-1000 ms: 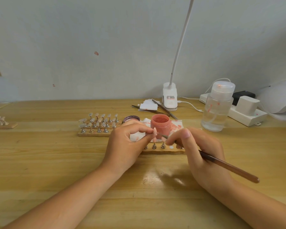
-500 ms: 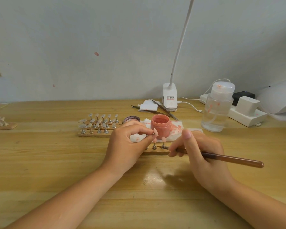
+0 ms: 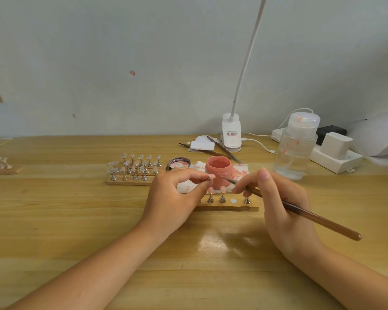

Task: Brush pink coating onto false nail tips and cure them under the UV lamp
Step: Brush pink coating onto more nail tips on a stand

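A pale wooden table fills the lower half of the frame under a plain whitish wall with a few pink flecks; a white clip lamp stands at centre back, its neck running out of the top edge. An open pink jar holds pink coating and stands on a stained white cloth, its lid lying just to the left; a clear pump bottle stands at centre right. The left hand pinches a small metal stand bearing a pink nail tip in front of the jar; the right hand grips a brown brush, its bristles close to that tip. A wooden strip below the jar carries more pink tips on stands, partly hidden by both hands; a rack of clear tips sits left of centre. The white UV lamp is cut off at the right edge; another small rack is cut off at the left edge.
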Demonstrator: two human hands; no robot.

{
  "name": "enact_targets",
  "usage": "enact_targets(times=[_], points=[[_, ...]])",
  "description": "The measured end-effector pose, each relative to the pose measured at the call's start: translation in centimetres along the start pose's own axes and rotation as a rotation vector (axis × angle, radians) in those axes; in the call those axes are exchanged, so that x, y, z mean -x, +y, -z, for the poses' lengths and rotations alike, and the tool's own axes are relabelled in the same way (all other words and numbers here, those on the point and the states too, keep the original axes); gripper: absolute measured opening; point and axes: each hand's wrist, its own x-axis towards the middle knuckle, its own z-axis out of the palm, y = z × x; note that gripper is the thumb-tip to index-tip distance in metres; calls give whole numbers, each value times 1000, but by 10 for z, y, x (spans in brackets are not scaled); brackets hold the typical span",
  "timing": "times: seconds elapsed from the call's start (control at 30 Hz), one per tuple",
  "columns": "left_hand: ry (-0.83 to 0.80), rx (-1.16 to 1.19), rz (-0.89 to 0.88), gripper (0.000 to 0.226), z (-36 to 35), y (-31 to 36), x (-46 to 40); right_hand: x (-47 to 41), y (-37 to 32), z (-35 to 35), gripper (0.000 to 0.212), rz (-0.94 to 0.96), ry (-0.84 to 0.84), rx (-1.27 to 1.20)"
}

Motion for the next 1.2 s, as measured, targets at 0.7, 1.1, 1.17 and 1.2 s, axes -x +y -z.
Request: enact_targets(times=[0.7,1.1,1.17,1.2], points=[[-66,7,-61,13,-1,-4,0,0,-2,-5,42,47,-63,177],[-41,65,12,10,-1,0,1,3,-1,-3,46,5,-72,32],[-30,75,26,10,-1,-1,1,2,-1,-2,48,28,-49,11],[-29,73,19,11,-1,-1,1,2,-1,-2,48,39,-39,5]])
